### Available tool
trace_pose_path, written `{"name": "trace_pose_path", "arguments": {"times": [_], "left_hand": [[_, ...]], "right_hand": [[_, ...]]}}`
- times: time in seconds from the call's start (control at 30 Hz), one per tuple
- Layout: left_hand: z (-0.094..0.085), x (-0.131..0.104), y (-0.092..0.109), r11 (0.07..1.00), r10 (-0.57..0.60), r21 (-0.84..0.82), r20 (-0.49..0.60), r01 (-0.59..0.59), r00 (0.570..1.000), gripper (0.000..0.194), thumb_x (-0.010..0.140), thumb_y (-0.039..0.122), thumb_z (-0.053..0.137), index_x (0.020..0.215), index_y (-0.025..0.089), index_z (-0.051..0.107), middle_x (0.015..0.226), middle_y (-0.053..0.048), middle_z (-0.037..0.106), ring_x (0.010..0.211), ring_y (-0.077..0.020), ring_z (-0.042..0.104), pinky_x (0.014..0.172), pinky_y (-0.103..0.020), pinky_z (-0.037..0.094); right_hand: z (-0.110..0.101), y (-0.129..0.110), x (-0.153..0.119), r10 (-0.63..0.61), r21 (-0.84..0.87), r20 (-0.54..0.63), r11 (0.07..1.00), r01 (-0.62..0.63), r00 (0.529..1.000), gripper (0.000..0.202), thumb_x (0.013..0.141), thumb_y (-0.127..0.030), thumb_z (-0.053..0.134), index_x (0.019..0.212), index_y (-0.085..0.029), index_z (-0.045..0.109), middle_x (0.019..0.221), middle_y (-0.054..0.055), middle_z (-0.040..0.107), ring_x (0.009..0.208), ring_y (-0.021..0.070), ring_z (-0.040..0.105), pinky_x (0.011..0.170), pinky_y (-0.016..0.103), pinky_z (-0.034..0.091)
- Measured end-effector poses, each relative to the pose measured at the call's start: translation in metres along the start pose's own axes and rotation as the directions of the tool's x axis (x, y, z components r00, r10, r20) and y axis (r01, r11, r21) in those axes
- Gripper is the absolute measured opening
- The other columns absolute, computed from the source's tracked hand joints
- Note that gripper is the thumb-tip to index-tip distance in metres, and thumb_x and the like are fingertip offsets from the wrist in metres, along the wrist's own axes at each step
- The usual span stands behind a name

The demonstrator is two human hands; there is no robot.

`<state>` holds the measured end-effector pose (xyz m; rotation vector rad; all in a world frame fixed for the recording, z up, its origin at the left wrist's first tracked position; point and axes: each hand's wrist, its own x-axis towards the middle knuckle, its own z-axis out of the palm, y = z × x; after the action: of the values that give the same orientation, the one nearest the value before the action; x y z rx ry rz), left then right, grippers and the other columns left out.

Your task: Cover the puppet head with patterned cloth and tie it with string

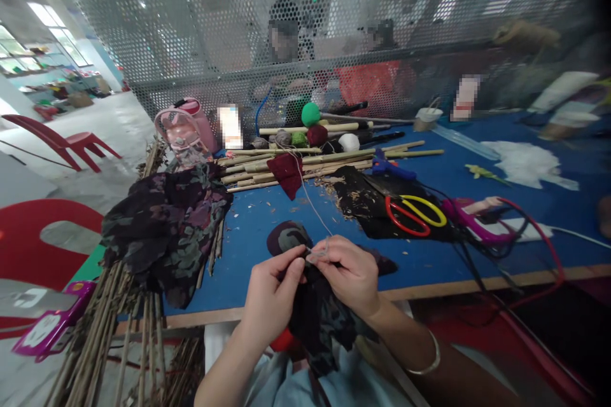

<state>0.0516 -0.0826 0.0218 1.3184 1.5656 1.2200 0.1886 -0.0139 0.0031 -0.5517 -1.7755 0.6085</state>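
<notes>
Dark camouflage-like cloth (322,315) hangs below my hands over my lap, and its rounded, bulging end (286,238) rests at the table edge. My left hand (274,296) is closed in a pinch at the gathered part of this cloth. My right hand (351,273) pinches grey yarn (312,206), looped at its fingers, against the same spot. The strand runs up the table toward several yarn balls (317,135). Fingertips of both hands nearly meet, hiding the exact point where yarn and cloth touch.
Bamboo sticks (334,162) lie across the back beside a maroon cloth piece (286,173). Scissors with red and yellow handles (415,215) rest on black cloth at right, near cables and a purple-handled tool (480,222). More patterned cloth (167,222) covers a stick bundle at left.
</notes>
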Motion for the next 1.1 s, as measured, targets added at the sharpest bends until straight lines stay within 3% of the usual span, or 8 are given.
{"name": "trace_pose_path", "arguments": {"times": [0.1,0.2,0.33,0.43,0.57,0.7,0.97,1.1], "left_hand": [[0.004,0.003,-0.001,0.952,-0.154,-0.254,0.083,0.17,0.985,0.041,0.082,0.045,0.053,0.104,0.013,0.066,0.061,0.0,0.061,0.044,-0.0073,0.044,0.043,-0.02,0.034],[0.003,0.004,-0.002,0.91,-0.192,-0.353,0.105,0.217,0.976,0.043,0.081,0.046,0.053,0.104,0.011,0.065,0.057,0.001,0.058,0.039,-0.0051,0.039,0.039,-0.018,0.029],[-0.005,0.003,0.0,0.992,-0.09,-0.094,-0.018,0.088,0.996,0.043,0.083,0.036,0.053,0.12,0.016,0.057,0.053,0.003,0.057,0.043,-0.0074,0.046,0.043,-0.018,0.035],[-0.011,0.005,0.003,0.99,-0.003,0.139,0.099,-0.01,0.995,0.042,0.086,0.029,0.047,0.127,0.022,0.052,0.049,0.004,0.057,0.043,-0.0088,0.05,0.046,-0.018,0.038],[-0.013,0.01,0.01,0.966,0.074,0.226,0.235,-0.128,0.969,0.035,0.086,0.024,0.047,0.118,0.025,0.061,0.058,0.003,0.064,0.05,-0.01,0.056,0.052,-0.019,0.042],[-0.012,0.01,0.008,0.956,0.122,0.24,0.193,-0.167,0.974,0.024,0.086,0.029,0.049,0.091,0.022,0.071,0.066,0.0,0.068,0.056,-0.0106,0.058,0.055,-0.018,0.044],[-0.015,0.001,-0.008,0.973,0.149,0.165,0.078,-0.16,0.986,0.022,0.085,0.033,0.053,0.083,0.019,0.071,0.065,-0.001,0.066,0.056,-0.011,0.057,0.054,-0.019,0.044],[-0.013,-0.001,-0.007,0.978,0.191,0.099,-0.091,-0.182,0.977,0.018,0.083,0.03,0.056,0.076,0.018,0.067,0.071,-0.002,0.063,0.063,-0.012,0.056,0.056,-0.02,0.044]], "right_hand": [[-0.002,-0.001,0.001,-0.055,0.02,0.0,0.998,0.055,0.998,0.015,0.077,-0.011,0.063,0.064,-0.02,0.062,0.063,0.002,0.066,0.064,0.0142,0.063,0.061,0.028,0.05],[-0.002,0.001,0.001,-0.108,0.029,0.032,0.994,0.107,0.994,0.016,0.076,-0.007,0.063,0.066,-0.02,0.062,0.066,0.002,0.067,0.066,0.0136,0.064,0.062,0.028,0.051],[-0.003,0.004,-0.002,-0.221,-0.02,0.074,0.975,0.223,0.972,0.016,0.075,-0.004,0.062,0.078,-0.02,0.066,0.075,0.004,0.07,0.071,0.0138,0.066,0.067,0.028,0.054],[-0.005,0.004,-0.004,-0.285,-0.058,0.075,0.955,0.289,0.956,0.019,0.076,-0.006,0.062,0.085,-0.022,0.067,0.079,0.004,0.072,0.074,0.0142,0.067,0.069,0.028,0.055],[-0.006,0.003,-0.002,-0.303,-0.073,0.046,0.949,0.306,0.952,0.018,0.076,-0.006,0.064,0.084,-0.022,0.067,0.077,0.005,0.072,0.073,0.0143,0.067,0.069,0.028,0.056],[-0.007,0.004,-0.001,-0.255,-0.037,0.053,0.966,0.257,0.966,0.018,0.075,-0.005,0.064,0.082,-0.021,0.067,0.077,0.004,0.072,0.072,0.0137,0.067,0.067,0.027,0.056],[-0.006,0.007,-0.004,-0.224,0.026,0.032,0.974,0.223,0.974,0.017,0.073,-0.003,0.065,0.077,-0.019,0.068,0.074,0.005,0.071,0.07,0.0146,0.068,0.066,0.026,0.056],[-0.003,0.006,-0.002,-0.115,0.077,0.039,0.991,0.111,0.993,0.013,0.073,-0.007,0.066,0.07,-0.019,0.067,0.073,0.004,0.072,0.069,0.014,0.068,0.067,0.025,0.055]]}}
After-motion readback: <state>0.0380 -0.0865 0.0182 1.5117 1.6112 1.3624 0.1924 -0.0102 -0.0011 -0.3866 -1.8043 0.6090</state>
